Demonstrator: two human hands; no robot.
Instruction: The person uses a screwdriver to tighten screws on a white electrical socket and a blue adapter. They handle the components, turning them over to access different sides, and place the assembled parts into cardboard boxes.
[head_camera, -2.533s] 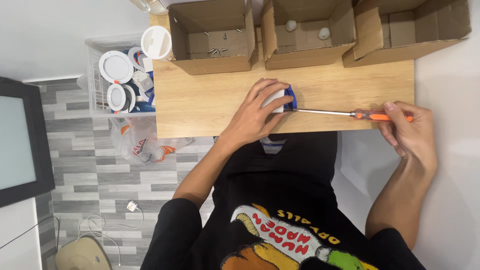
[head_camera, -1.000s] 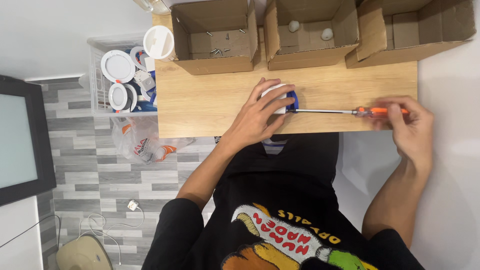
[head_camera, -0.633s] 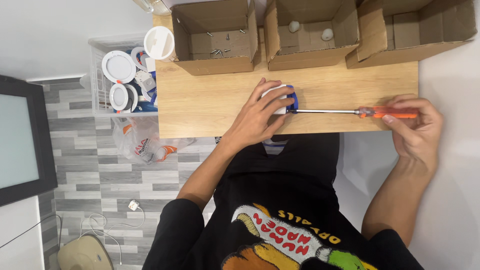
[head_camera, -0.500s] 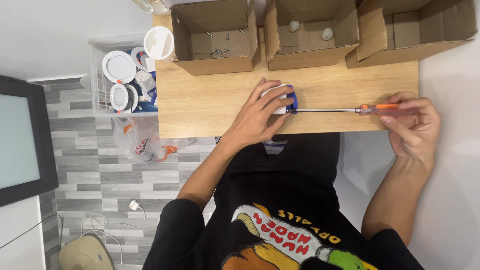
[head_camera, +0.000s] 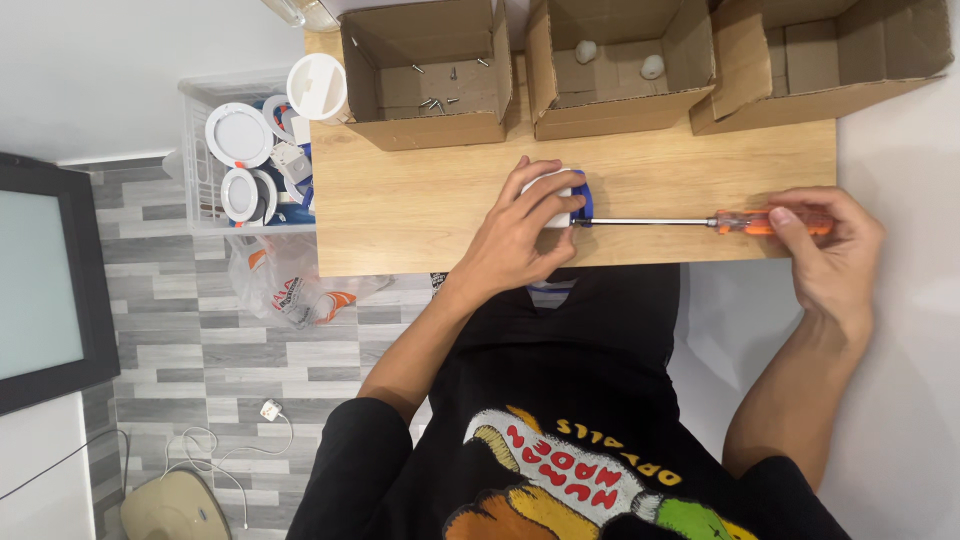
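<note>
both hands (head_camera: 525, 235) closed: fixture (head_camera: 560, 198), screwdriver (head_camera: 700, 221)

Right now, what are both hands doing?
Left hand: closed on the white-and-blue round fixture.
Right hand: closed on the orange-handled screwdriver.

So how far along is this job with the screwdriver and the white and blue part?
Done, apparently: loose screws lie in the left box, and two small white pieces in the middle box. In hand: the left hand pins the white and blue part to the table while the right hand holds the screwdriver at its blue end. Left: probably the round white lamps in the bin.
</note>
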